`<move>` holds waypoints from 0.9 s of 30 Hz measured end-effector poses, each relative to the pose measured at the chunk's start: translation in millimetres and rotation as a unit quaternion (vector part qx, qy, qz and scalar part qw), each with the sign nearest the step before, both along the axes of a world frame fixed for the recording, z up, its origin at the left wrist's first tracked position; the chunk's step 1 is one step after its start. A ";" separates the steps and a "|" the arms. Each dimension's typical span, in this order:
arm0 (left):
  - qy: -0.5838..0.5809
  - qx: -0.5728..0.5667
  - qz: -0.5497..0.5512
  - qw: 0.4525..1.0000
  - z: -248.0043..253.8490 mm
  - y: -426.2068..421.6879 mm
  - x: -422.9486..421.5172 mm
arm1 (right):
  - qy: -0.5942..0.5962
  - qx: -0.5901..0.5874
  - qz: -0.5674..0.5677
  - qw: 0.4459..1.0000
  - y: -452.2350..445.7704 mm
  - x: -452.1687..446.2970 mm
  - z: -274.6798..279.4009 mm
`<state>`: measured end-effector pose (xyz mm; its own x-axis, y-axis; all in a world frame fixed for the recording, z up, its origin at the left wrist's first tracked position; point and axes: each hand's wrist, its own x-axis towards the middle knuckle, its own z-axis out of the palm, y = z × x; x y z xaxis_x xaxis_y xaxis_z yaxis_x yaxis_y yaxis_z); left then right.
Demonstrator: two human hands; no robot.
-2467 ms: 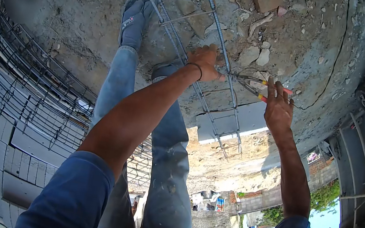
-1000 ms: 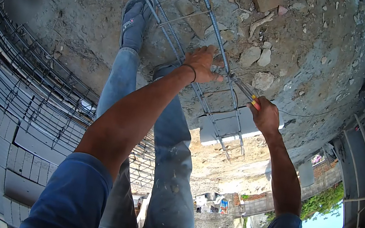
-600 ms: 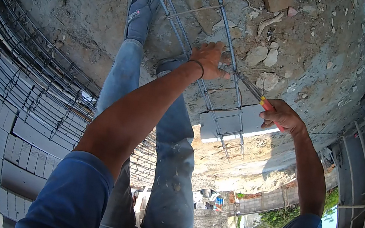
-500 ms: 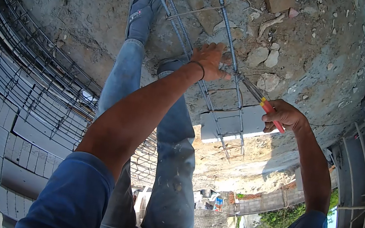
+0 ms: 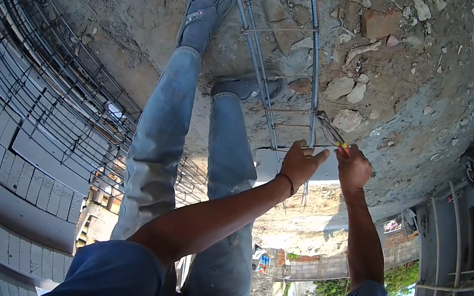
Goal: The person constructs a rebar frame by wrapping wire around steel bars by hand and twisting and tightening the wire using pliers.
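my right hand [image 5: 354,167] is just to the right of the steel cage [image 5: 316,67], its grip clamped around the handles of the pliers [image 5: 342,146]. these have red and yellow handles and bare dark metal arms, and their head meets the cage's right bar or lies just beside it; i cannot tell whether it bites anything. the cage is long and narrow, its bars grey and ribbed, joined by thin crosswise rungs. my left hand [image 5: 302,164] is over the cage's lower part, thumb apart from the forefinger; whether its grip holds a bar i cannot tell. one shoe [image 5: 206,14] is left of the cage, a broken brick [image 5: 380,24] right of it.
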<state>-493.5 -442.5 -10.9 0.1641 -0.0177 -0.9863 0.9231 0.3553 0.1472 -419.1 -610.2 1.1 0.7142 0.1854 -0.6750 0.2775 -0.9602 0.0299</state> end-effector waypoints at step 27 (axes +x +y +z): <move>0.150 -0.103 0.292 0.939 -10.7 -50.4 48.7 | 0.109 0.016 -0.079 0.991 12.0 -19.5 23.6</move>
